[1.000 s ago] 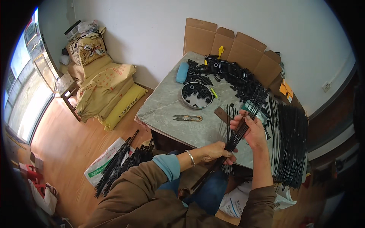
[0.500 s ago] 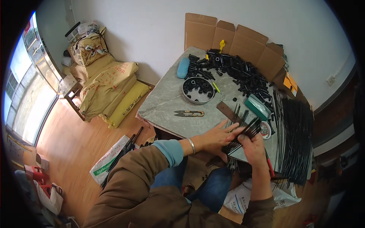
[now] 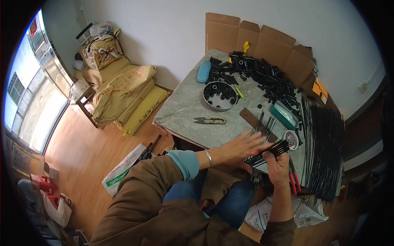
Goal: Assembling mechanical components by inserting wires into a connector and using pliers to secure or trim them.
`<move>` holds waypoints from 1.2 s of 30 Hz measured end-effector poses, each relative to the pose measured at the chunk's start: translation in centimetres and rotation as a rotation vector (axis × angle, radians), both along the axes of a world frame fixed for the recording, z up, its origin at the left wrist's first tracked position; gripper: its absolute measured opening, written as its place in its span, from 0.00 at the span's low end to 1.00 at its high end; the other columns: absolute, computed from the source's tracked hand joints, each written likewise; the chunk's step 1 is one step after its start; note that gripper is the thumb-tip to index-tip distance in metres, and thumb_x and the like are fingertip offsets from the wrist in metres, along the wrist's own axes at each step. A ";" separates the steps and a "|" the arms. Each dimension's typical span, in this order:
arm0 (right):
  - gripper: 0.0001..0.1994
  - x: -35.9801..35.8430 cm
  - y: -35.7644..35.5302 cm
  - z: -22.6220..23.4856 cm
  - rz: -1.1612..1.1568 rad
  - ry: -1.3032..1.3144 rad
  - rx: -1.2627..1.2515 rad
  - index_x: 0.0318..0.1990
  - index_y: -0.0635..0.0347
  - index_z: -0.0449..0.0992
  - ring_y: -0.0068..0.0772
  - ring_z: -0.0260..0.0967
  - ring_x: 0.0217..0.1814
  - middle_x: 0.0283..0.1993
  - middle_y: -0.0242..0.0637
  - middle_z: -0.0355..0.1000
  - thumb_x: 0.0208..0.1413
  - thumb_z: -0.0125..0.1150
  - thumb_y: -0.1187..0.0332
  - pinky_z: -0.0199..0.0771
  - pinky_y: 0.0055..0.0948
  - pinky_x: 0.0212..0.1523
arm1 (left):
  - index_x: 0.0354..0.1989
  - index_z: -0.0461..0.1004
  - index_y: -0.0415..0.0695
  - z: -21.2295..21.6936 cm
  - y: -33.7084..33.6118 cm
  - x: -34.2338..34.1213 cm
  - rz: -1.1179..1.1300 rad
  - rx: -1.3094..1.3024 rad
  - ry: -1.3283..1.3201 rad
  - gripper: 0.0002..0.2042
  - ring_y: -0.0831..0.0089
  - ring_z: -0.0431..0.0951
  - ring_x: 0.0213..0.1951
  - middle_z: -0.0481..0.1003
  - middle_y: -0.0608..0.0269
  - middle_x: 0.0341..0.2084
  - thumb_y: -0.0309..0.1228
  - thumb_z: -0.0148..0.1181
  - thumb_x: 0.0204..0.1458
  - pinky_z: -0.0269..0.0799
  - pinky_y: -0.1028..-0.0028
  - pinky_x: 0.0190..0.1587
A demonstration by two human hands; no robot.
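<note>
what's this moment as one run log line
right hand: closed on bundle of thin black rods | left hand: open, spread | grey marbled table: round silvery bowl, blue oblong case

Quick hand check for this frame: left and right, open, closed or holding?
Left hand: open; whether it touches any rods is unclear.
Right hand: closed, holding a bunch of black rods.

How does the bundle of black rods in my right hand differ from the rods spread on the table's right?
The bundle is gripped in your right hand; the spread rods lie on the table. The bundle is narrow and gathered; the spread rods cover a wide strip. The bundle slants across the picture; the spread rods run mostly up and down it. Both consist of thin black rods.
</note>
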State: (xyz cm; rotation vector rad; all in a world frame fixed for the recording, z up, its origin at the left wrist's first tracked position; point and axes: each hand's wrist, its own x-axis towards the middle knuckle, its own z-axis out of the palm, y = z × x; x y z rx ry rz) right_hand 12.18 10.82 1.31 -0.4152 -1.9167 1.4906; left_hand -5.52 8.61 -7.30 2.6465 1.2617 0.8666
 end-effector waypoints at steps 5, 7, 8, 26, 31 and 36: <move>0.09 -0.1 -0.3 0.3 -0.007 0.003 -0.068 0.41 0.70 0.72 0.35 0.74 0.40 0.36 0.43 0.75 0.62 0.50 0.71 0.73 0.32 0.48 | 0.66 0.51 0.44 -0.7 0.1 0.6 -0.077 -0.088 0.007 0.50 0.52 0.43 0.70 0.46 0.54 0.68 0.50 0.71 0.34 0.41 0.49 0.67; 0.09 0.4 0.2 -0.4 -0.037 -0.006 -0.035 0.41 0.70 0.72 0.35 0.74 0.40 0.36 0.42 0.75 0.63 0.50 0.71 0.73 0.32 0.48 | 0.67 0.49 0.43 0.1 0.2 0.1 -0.027 -0.127 0.021 0.52 0.52 0.42 0.70 0.45 0.50 0.69 0.52 0.70 0.35 0.40 0.50 0.68; 0.09 0.6 0.4 -0.7 -0.047 -0.008 -0.002 0.41 0.70 0.72 0.35 0.74 0.40 0.36 0.42 0.75 0.63 0.50 0.71 0.73 0.32 0.48 | 0.67 0.49 0.43 0.8 0.0 0.1 -0.039 -0.125 0.018 0.52 0.52 0.42 0.70 0.45 0.50 0.69 0.52 0.70 0.35 0.40 0.50 0.68; 0.18 3.0 7.3 -0.1 0.060 -0.353 -0.238 0.52 0.62 0.70 0.24 0.65 0.53 0.50 0.32 0.69 0.52 0.62 0.77 0.68 0.25 0.52 | 0.46 0.73 0.35 10.2 -0.3 1.5 -0.237 -0.705 -1.110 0.10 0.73 0.76 0.46 0.77 0.55 0.43 0.26 0.48 0.61 0.69 0.74 0.52; 0.20 1.2 10.5 -7.3 -0.605 -0.299 0.733 0.53 0.60 0.70 0.44 0.63 0.60 0.54 0.42 0.68 0.50 0.60 0.69 0.62 0.40 0.59 | 0.44 0.74 0.36 10.3 0.6 2.6 -0.275 -0.510 -1.015 0.10 0.79 0.75 0.39 0.78 0.62 0.33 0.27 0.51 0.60 0.69 0.77 0.46; 0.28 -4.1 10.2 -10.3 -0.707 -0.635 1.077 0.61 0.57 0.62 0.59 0.42 0.71 0.67 0.48 0.52 0.53 0.52 0.56 0.39 0.60 0.66 | 0.45 0.73 0.35 10.8 0.1 3.4 -0.282 -0.521 -1.000 0.10 0.77 0.75 0.39 0.77 0.63 0.32 0.26 0.50 0.60 0.70 0.77 0.46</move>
